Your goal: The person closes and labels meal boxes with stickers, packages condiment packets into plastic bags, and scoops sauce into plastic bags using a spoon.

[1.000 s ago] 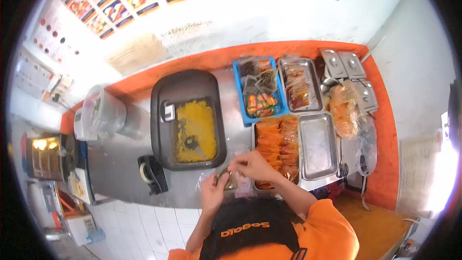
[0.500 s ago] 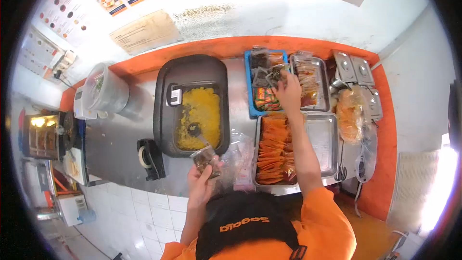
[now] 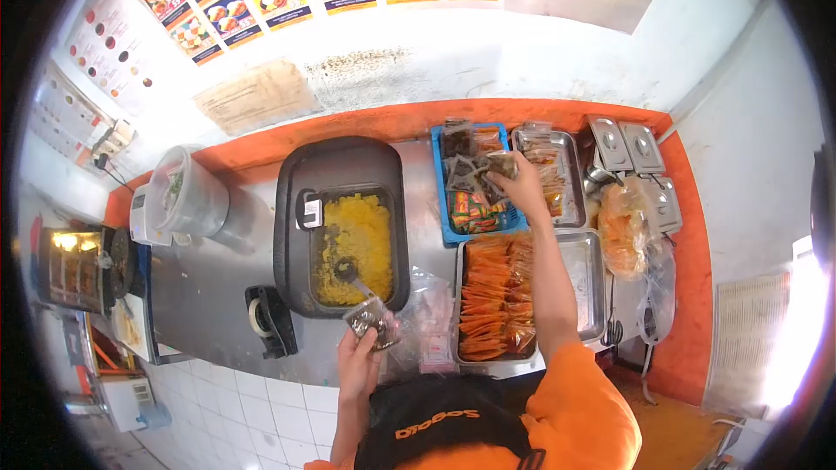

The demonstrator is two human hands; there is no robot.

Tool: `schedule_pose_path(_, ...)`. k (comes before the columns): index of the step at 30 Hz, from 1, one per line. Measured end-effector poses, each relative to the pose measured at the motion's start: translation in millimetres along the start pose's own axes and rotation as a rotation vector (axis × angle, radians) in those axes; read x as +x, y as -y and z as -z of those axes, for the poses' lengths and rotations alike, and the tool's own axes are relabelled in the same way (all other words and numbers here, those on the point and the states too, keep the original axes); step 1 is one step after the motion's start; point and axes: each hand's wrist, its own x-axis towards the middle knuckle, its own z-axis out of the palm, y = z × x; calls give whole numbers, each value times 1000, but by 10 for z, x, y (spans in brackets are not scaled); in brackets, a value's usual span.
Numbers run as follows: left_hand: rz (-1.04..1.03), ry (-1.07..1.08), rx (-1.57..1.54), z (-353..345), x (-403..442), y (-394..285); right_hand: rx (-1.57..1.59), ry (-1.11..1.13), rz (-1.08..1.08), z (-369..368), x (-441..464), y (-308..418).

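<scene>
My left hand (image 3: 359, 364) is closed on a small clear plastic sachet (image 3: 373, 322) of dark filling, near the front edge of the counter. Over the blue basket (image 3: 446, 231), my right hand (image 3: 522, 184) pinches another dark-filled sachet (image 3: 500, 163). More dark sachets (image 3: 463, 174) lie in the basket, with red and green printed packets (image 3: 475, 213) in its near part. Just in front of the basket, a metal tray holds many orange-filled sachets (image 3: 496, 296).
A black tub (image 3: 294, 157) holds yellow crumbly food (image 3: 361, 244) and a scoop. Left of it stand a tape dispenser (image 3: 272, 322) and a clear bucket (image 3: 196, 196). Metal trays, lidded containers (image 3: 644, 146) and a plastic bag of orange food (image 3: 629, 226) are on the right.
The view has tilted up, so the counter sits lower in the picture. My right hand stays over the blue basket with a sachet in its fingers; my left hand keeps its sachet.
</scene>
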Motion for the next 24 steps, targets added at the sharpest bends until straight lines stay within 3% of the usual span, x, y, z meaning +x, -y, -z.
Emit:
schedule_pose_path(3, 46, 133, -56, -234, 182, -119, 371, 233, 74, 54, -577, 478)
schedule_pose_path(6, 227, 305, -192, -440, 407, -158, 319, 418, 246, -18, -1191, 1042)
schedule_pose_path(9, 111, 438, 117, -617, 460, -5, 416, 600, 128, -192, -1599, 1353)
schedule_pose_path(10, 32, 365, 189, -679, 413, 57, 444, 612, 133, -255, -1687, 1342)
schedule_pose_path(12, -127, 234, 332, -785, 352, 128, 593, 430, 29, -412, -1858, 1240)
schedule_pose_path(15, -21, 115, -141, -694, 318, 164, 797, 173, -120, -592, -2117, 1112)
schedule_pose_path(18, 6, 114, -109, -664, 233, 123, 845, -28, -135, -778, -2366, 1120)
schedule_pose_path(21, 85, 125, -125, -629, 181, 196, 771, 87, -105, -923, -2547, 1101)
schedule_pose_path(24, 30, 111, -257, -550, 175, 243, 669, -65, 9, -836, -2537, 1057)
